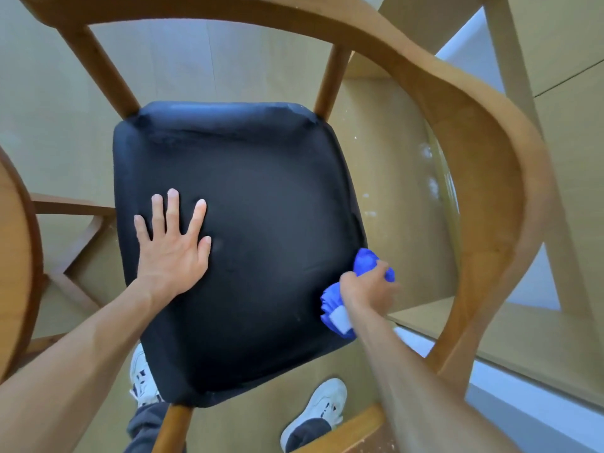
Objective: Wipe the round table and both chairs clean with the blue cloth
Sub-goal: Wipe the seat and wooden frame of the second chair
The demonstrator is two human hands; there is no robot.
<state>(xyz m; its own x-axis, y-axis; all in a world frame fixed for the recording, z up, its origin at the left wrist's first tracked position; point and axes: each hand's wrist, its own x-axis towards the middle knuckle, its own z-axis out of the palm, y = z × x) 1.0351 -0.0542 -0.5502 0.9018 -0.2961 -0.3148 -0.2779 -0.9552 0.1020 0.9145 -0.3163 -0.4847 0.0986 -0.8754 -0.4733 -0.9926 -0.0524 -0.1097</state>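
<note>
A wooden chair with a black padded seat [255,197] fills the view from above. Its curved wooden backrest and arm rail [490,178] sweeps round the top and right. My left hand [173,246] lies flat on the seat's left part, fingers straight and spread. My right hand [367,286] grips a bunched blue cloth [366,259] with a white tag, pressed against the seat's right edge. The round wooden table's rim [16,256] shows at the far left.
Pale wood floor lies under the chair. My two feet in white sneakers [322,408] stand just below the seat's near edge. The table's wooden base struts [75,243] sit at the left. A wooden frame [510,60] rises at the upper right.
</note>
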